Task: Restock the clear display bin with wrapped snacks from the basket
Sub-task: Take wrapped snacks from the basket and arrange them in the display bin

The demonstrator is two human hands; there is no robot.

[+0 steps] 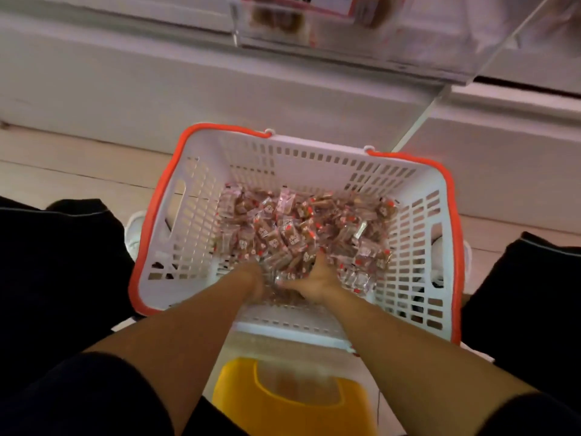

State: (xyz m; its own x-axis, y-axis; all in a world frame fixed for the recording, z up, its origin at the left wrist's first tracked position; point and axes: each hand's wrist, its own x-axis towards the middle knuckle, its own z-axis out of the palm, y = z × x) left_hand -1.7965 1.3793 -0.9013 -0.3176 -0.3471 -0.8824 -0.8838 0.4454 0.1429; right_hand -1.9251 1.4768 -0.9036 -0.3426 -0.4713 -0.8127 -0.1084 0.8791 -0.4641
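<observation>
Basket: white slotted plastic basket (201, 234) with an orange rim, centre of the frame, standing on the floor between my knees.
Snacks: a heap of small clear-wrapped brown snacks (301, 228) with red and white print, on the basket floor; the print is too small to read.
Left hand: my left hand (256, 280) is dug into the near edge of the heap, fingers buried among wrappers, so I cannot tell its grip.
Right hand: my right hand (316, 278) is close beside the left, fingers curled round a clump of snacks.
Display bin: the clear display bin (408, 51) is at the upper right of the frame, on the white shelf unit.
Label: a red and white label (295, 3) on the bin, cut off and blurred, unreadable.
Stool: a yellow stool (292, 401) at the bottom centre, beneath my forearms.
</observation>
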